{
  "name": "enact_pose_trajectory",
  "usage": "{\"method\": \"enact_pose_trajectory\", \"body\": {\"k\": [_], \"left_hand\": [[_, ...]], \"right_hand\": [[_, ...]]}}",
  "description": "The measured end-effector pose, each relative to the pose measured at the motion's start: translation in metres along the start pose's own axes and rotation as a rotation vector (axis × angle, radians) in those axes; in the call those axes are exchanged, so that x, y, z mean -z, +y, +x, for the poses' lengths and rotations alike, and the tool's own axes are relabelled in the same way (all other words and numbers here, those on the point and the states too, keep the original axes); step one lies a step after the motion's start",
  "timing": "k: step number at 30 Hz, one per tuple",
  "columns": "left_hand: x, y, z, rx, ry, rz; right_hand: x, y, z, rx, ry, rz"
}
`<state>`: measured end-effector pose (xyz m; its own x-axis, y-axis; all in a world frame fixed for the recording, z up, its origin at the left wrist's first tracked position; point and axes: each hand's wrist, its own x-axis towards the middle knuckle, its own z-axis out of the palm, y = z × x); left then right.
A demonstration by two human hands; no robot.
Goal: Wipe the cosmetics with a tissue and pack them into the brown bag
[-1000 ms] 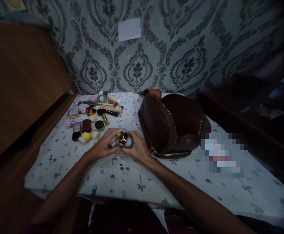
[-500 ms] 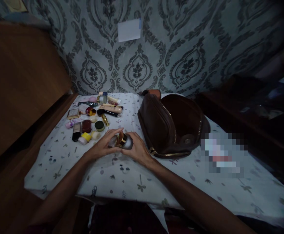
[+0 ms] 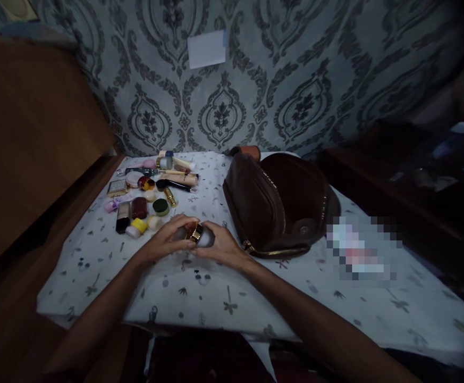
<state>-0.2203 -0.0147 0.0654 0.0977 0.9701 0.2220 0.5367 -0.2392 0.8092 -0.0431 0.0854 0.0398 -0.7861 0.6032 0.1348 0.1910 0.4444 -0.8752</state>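
Between my hands is a small cosmetic jar (image 3: 205, 238) with a shiny gold lid and a pale, frosted-looking body, lying on its side. My left hand (image 3: 168, 238) curls its thumb and fingers round the lid end. On the body end, my right hand (image 3: 224, 247) is closed with its thumb and fingers. Whether the lid is loose cannot be seen. Up and left of my left hand lie a dark green round tin (image 3: 160, 207), a yellow-banded small pot (image 3: 139, 226) and a gold tube (image 3: 170, 197). Right of my right hand, a brown zipped bag (image 3: 251, 205) gapes open.
Several more cosmetics crowd the table's left side, among them a dark-capped bottle (image 3: 123, 217), a dark red item (image 3: 139, 207) and a compact (image 3: 117, 187). A blurred-out patch (image 3: 363, 250) lies right of the bag. Wooden furniture (image 3: 36, 138) stands at the left.
My hands still hold the jar at nearly the same place, with the left fingers slightly shifted round the lid. The whole view has moved a little.
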Motion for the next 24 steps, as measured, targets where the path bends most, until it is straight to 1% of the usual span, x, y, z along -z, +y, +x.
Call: {"method": "enact_pose_trajectory", "body": {"k": [5,8,10,13,16,18,19,21,24], "left_hand": [[-0.001,0.002,0.0,0.021,0.003,-0.012],[-0.005,-0.001,-0.001,0.057,0.066,-0.05],[-0.008,-0.005,-0.001,0.073,0.121,-0.097],[-0.017,-0.012,-0.003,0.069,0.156,-0.115],[-0.029,-0.025,-0.004,0.101,0.152,0.012],[-0.037,-0.036,-0.004,0.116,0.17,0.133],[-0.039,-0.041,-0.003,0.109,0.183,0.193],[-0.04,-0.051,-0.002,0.072,0.197,0.331],[-0.031,-0.058,0.0,0.008,0.187,0.53]], "right_hand": [[0.002,-0.003,-0.003,0.012,-0.046,0.055],[0.001,-0.003,-0.004,-0.018,-0.057,0.138],[-0.001,-0.001,-0.004,-0.053,-0.043,0.269],[-0.005,0.002,-0.003,-0.093,-0.008,0.582],[-0.011,0.001,-0.003,-0.098,0.073,0.971],[-0.014,0.0,-0.004,-0.113,0.081,1.158],[-0.015,-0.001,-0.004,-0.126,0.073,1.206],[-0.015,-0.002,-0.005,-0.14,0.069,1.225],[-0.014,0.001,-0.002,-0.134,0.148,1.191]]}}
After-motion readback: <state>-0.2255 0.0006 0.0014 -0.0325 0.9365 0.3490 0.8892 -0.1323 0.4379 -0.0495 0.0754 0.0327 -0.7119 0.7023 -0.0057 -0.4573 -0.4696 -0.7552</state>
